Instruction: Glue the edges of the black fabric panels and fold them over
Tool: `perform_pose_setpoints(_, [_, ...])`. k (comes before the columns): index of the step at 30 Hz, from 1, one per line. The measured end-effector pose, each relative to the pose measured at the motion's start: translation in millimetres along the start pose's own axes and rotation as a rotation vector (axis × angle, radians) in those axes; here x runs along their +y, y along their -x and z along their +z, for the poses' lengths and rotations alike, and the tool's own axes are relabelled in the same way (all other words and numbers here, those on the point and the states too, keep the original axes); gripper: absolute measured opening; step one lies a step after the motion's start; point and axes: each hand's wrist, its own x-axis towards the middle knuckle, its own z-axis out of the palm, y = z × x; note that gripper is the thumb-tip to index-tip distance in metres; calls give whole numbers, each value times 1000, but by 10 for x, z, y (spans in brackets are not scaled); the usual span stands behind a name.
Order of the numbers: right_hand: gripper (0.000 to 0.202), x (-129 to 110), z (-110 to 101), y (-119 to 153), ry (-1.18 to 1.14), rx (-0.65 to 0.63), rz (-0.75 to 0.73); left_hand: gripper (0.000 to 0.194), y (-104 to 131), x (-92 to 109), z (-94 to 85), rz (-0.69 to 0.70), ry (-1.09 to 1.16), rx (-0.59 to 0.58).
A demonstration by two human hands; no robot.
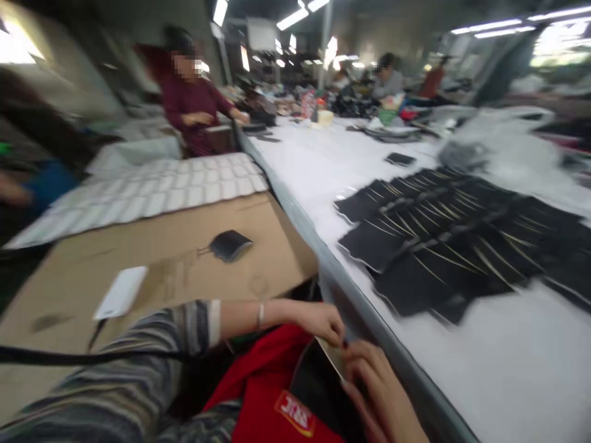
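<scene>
1. White table (pixel 517 375) stretches away to the right of the hands;
2. left hand (pixel 323 323) and right hand (pixel 385 387) pinch a black piece (pixel 318 381) over the red apron (pixel 258 400), likely to steady its pale edge (pixel 330 359);
3. left of the hands, cardboard (pixel 272 227) bears a white slab (pixel 122 292) and a dark patch (pixel 229 245);
4. beyond the right hand, black panels (pixel 415 280) overlap in rows, perhaps to save space.

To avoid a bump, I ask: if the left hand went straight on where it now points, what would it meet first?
Most likely the fingers of the right hand, close ahead of the left hand; beyond them, the table edge. Depth is unclear here.
</scene>
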Motion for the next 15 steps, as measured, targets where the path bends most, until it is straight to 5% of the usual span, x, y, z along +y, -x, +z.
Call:
perform_pose_setpoints(5, [10,51,-122,-52,74,28,91,41,187,210,-257,-128,41,-56])
perform_pose_setpoints(10, [8,103,-26,1,66,30,127,28,341,265,-146,-177,-163,-90])
perform_pose_setpoints(15, [9,123,-15,18,21,-11,173,24,319,238,-79,-244,-137,-68])
